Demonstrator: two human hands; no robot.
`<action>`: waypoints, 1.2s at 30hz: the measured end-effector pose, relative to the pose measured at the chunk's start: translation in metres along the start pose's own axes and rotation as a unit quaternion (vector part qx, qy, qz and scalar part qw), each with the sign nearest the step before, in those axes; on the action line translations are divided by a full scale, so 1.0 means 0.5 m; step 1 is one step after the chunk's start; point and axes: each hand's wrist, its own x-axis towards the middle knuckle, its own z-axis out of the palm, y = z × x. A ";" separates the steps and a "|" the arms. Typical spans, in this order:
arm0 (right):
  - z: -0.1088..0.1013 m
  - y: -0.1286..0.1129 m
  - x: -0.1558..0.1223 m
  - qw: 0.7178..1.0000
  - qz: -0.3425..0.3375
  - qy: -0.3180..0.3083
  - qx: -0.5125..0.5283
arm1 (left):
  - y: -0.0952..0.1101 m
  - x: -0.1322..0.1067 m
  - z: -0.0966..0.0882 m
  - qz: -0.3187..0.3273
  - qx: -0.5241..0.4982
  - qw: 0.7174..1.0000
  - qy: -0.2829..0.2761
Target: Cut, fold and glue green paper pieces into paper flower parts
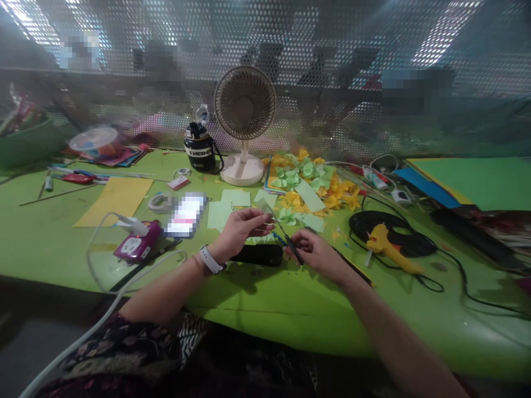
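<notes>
In the head view, my left hand (248, 228) has its thumb and fingers pinched on a small pale paper (264, 206), held up above the middle of the desk (265, 301). My right hand (313, 253) is closed round the dark handles of the scissors (288, 241), whose blades slant up and left to the paper; I cannot tell whether they are biting into it. The two hands stand a little apart, with a black case (258, 255) lying on the desk between and below them. I have a white-strapped watch (211, 261) on my left wrist. Just beyond my hands lie pale green squares (219, 214) and a heap of green and yellow paper flowers (338, 189). To the left are a phone (186, 214), a tape roll (157, 203), a purple socket block (138, 243) with a white plug in it, and a yellow sheet (118, 198). A fan (244, 102) stands at the back beside a dark bottle (199, 152). On the right, a yellow glue gun (392, 249) rests partly on a black pad (365, 224), near large coloured sheets (481, 179).
</notes>
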 end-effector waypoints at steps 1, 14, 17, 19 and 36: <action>0.000 0.000 0.000 1.000 -0.002 0.000 -0.002 | -0.001 0.000 0.000 0.000 -0.001 1.000 0.000; 0.001 -0.001 0.000 1.000 -0.008 -0.008 -0.001 | 0.007 -0.002 0.005 -0.013 -0.013 1.000 -0.014; 0.000 -0.002 -0.001 1.000 -0.011 -0.008 -0.011 | 0.008 -0.001 0.004 -0.019 -0.015 1.000 -0.016; 0.000 0.001 0.000 1.000 -0.016 -0.010 -0.017 | 0.007 0.000 0.002 -0.022 -0.015 0.999 -0.019; -0.009 0.028 0.009 0.999 -0.043 -0.013 -0.014 | 0.016 0.005 -0.002 -0.054 -0.008 0.998 -0.030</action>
